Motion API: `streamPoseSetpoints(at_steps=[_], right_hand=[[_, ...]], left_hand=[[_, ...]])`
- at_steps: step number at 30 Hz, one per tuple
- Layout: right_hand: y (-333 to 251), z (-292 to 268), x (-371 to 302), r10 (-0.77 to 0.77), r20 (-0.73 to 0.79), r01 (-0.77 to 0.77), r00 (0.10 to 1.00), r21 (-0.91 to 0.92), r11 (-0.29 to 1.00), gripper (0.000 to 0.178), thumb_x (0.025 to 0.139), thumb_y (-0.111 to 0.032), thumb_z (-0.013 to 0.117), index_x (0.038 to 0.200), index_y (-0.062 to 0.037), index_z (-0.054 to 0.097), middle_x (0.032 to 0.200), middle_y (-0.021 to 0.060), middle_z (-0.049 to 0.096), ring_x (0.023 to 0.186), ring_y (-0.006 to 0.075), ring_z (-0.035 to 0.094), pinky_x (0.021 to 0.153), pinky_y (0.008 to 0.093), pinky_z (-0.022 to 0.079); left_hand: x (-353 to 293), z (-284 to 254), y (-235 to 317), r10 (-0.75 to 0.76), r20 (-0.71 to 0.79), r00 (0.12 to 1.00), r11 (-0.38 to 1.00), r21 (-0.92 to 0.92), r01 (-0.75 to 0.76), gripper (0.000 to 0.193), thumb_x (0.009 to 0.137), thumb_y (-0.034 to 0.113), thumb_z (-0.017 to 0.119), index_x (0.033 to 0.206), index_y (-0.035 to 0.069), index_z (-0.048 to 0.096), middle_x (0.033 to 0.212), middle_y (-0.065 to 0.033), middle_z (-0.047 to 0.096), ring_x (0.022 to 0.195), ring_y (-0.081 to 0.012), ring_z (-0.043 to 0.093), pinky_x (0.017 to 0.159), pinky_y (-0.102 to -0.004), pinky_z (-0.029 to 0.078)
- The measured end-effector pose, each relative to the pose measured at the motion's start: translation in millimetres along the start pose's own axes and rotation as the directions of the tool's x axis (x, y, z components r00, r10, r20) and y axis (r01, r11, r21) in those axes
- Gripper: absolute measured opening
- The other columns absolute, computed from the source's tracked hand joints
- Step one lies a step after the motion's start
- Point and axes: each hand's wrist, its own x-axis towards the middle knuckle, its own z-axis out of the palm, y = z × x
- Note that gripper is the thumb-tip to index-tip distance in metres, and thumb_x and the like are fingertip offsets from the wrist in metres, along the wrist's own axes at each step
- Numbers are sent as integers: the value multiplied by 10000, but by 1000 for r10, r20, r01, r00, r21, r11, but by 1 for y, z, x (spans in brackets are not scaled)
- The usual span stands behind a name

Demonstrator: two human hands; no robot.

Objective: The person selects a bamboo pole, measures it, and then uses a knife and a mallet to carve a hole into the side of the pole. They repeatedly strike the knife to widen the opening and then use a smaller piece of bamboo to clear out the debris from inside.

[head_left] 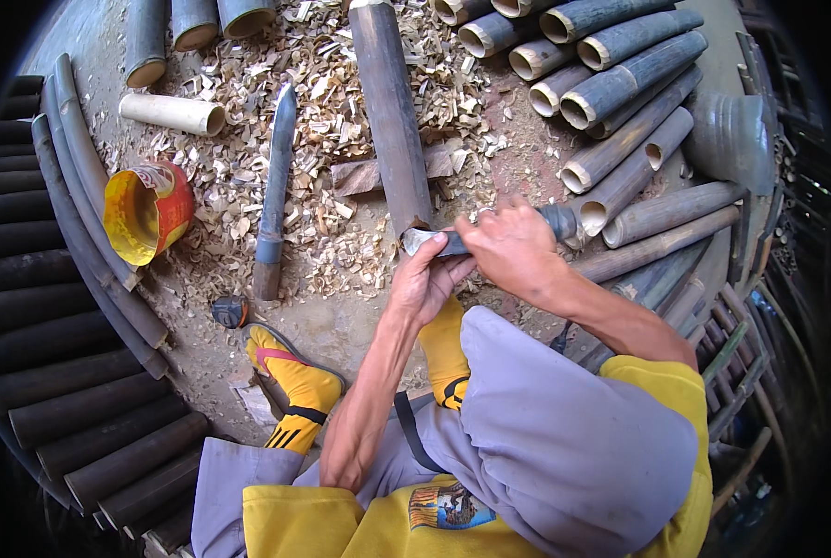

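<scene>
head | left hand (pixel 426 279) grips blade (pixel 431 242) | right hand (pixel 511 244) grips handle (pixel 557 219) | bamboo pole (pixel 389 112)

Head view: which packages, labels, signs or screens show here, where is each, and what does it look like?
Tin can: on its side on the ground to the left of the chips, open mouth toward the camera, red printed wrapper outside, yellow inside.
Printed patch: on the yellow garment at the bottom edge, a small multicoloured picture.
No signs or screens show.
</scene>
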Motion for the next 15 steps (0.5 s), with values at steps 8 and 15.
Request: streamPoseSetpoints(at_steps=[8, 15], right_hand=[[10, 11, -18, -46, 279, -112, 959, 524, 844, 421, 755, -165, 648, 1156, -44, 608, 728, 101, 656, 715, 224, 654, 671, 333, 497], [-13, -61, -32, 67, -361, 51, 930, 309, 950, 506, 807, -308, 652, 1154, 47, 555, 944, 152, 624, 935, 299, 600, 893, 414, 438]], left_hand=[[-35, 1, -43, 9, 310, 951, 995, -97, 22, 553, 867, 292, 646, 1315, 52, 430, 1290, -103, 485, 1249, -240, 439, 1047, -432, 380], [-57, 24, 25, 398, -3, 918, 370, 916, -157, 453, 630, 240, 774, 972, 16, 578, 783, -59, 618, 657, -151, 593, 625, -332, 520]])
